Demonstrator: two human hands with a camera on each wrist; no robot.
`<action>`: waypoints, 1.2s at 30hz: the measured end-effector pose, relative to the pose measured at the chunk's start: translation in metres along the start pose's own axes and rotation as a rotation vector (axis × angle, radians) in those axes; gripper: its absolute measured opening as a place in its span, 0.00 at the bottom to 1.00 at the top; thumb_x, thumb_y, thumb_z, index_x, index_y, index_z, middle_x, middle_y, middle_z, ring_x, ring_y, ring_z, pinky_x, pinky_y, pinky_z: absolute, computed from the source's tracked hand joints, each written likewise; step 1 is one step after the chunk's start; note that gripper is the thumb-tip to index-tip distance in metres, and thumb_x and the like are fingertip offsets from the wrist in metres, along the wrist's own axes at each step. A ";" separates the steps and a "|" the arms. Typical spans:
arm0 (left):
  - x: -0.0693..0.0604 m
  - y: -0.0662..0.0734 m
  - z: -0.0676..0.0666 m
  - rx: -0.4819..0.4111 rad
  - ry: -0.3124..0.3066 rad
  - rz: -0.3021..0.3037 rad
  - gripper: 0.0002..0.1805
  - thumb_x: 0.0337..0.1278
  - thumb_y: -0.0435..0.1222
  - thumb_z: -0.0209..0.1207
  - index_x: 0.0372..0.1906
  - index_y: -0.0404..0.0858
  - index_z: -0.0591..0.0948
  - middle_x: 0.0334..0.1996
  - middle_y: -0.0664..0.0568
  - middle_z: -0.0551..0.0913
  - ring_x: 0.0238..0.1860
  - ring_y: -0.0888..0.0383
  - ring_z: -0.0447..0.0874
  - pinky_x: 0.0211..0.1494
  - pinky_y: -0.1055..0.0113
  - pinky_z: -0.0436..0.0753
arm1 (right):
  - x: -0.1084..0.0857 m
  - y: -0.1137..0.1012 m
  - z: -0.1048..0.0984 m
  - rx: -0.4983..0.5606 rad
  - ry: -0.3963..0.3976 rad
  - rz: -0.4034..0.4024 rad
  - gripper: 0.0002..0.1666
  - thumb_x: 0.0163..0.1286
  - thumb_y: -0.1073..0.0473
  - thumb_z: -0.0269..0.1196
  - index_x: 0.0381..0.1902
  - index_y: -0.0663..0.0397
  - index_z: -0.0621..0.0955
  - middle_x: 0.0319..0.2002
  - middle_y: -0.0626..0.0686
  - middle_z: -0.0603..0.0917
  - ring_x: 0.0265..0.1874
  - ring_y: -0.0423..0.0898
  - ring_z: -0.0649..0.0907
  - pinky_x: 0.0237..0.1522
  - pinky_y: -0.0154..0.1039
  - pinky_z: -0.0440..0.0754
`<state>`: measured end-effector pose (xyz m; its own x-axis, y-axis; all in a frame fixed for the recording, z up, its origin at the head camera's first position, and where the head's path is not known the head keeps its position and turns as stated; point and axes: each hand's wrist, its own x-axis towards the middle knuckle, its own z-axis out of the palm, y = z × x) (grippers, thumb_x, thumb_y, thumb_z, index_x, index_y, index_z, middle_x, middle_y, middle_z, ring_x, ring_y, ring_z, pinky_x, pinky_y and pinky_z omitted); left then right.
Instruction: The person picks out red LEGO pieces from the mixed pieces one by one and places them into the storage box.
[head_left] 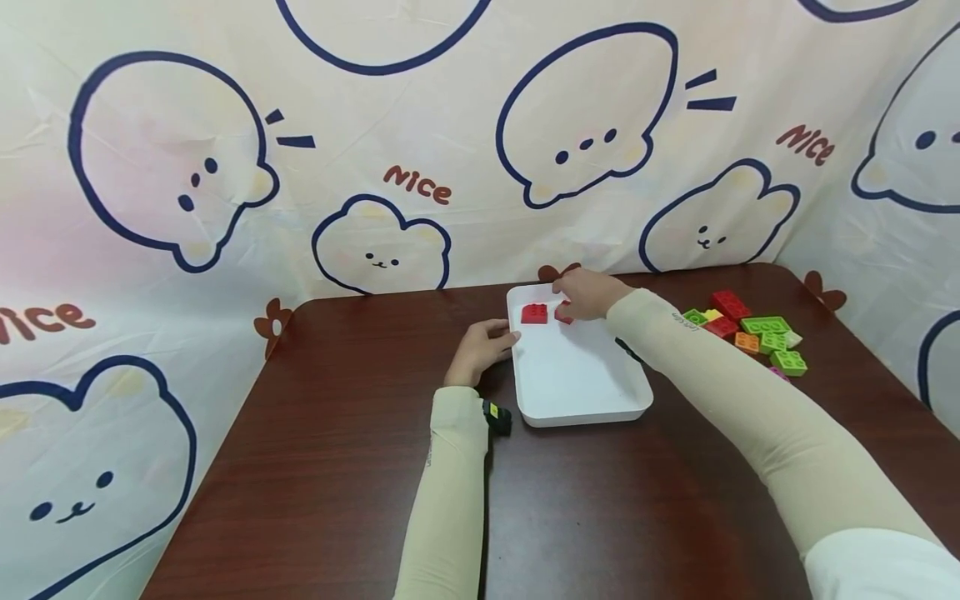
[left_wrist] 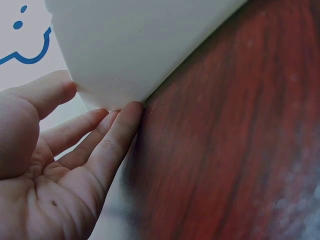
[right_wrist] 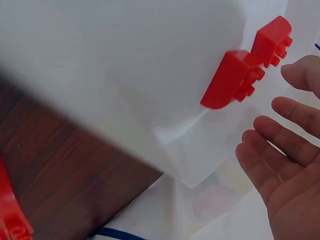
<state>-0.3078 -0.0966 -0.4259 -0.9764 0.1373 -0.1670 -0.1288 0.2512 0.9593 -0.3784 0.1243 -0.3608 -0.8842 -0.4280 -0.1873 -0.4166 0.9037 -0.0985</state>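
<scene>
A white tray (head_left: 581,375) lies on the table with two red toy bricks near its far end. The left red brick (head_left: 534,314) is fully visible; the right red brick (head_left: 562,315) is partly hidden by my right hand (head_left: 592,295). In the right wrist view the red bricks (right_wrist: 229,82) show studs, and my right hand's extended fingers (right_wrist: 287,142) are apart from them, holding nothing. My left hand (head_left: 480,351) rests against the tray's left side. The left wrist view shows its loosely extended fingertips (left_wrist: 131,111) touching the outer wall (left_wrist: 130,50).
A loose pile of red, green, orange and yellow bricks (head_left: 765,325) lies on the dark wooden table (head_left: 337,467) right of the tray, beyond my right forearm. A patterned cloth (head_left: 465,242) hangs behind the table's far edge.
</scene>
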 end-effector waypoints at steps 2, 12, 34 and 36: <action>0.000 0.000 0.000 0.001 0.002 0.002 0.30 0.67 0.39 0.65 0.69 0.32 0.73 0.63 0.39 0.77 0.54 0.49 0.85 0.60 0.57 0.82 | -0.001 0.003 -0.001 0.001 0.009 0.001 0.28 0.71 0.51 0.67 0.65 0.56 0.79 0.61 0.59 0.80 0.53 0.54 0.79 0.62 0.52 0.79; 0.000 0.000 -0.001 -0.012 0.002 0.013 0.29 0.67 0.38 0.65 0.69 0.31 0.74 0.59 0.39 0.78 0.53 0.49 0.85 0.59 0.58 0.83 | -0.015 0.028 -0.013 0.040 0.105 -0.016 0.24 0.72 0.54 0.66 0.62 0.58 0.80 0.56 0.60 0.82 0.53 0.57 0.80 0.59 0.54 0.80; 0.002 -0.002 0.001 0.013 0.017 0.003 0.29 0.67 0.39 0.66 0.68 0.33 0.75 0.59 0.40 0.79 0.51 0.50 0.85 0.59 0.57 0.83 | -0.055 0.105 -0.028 0.077 0.168 0.075 0.26 0.74 0.56 0.59 0.64 0.64 0.77 0.59 0.67 0.79 0.52 0.61 0.79 0.60 0.64 0.76; 0.002 -0.002 0.001 0.018 0.016 0.005 0.29 0.67 0.39 0.65 0.68 0.33 0.75 0.59 0.40 0.79 0.51 0.50 0.86 0.58 0.57 0.83 | -0.059 0.115 -0.027 0.082 0.181 0.081 0.26 0.74 0.56 0.59 0.64 0.65 0.77 0.58 0.68 0.79 0.52 0.62 0.79 0.59 0.64 0.76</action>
<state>-0.3091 -0.0958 -0.4281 -0.9797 0.1230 -0.1581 -0.1206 0.2682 0.9558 -0.3798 0.2532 -0.3344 -0.9406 -0.3389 -0.0204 -0.3307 0.9282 -0.1708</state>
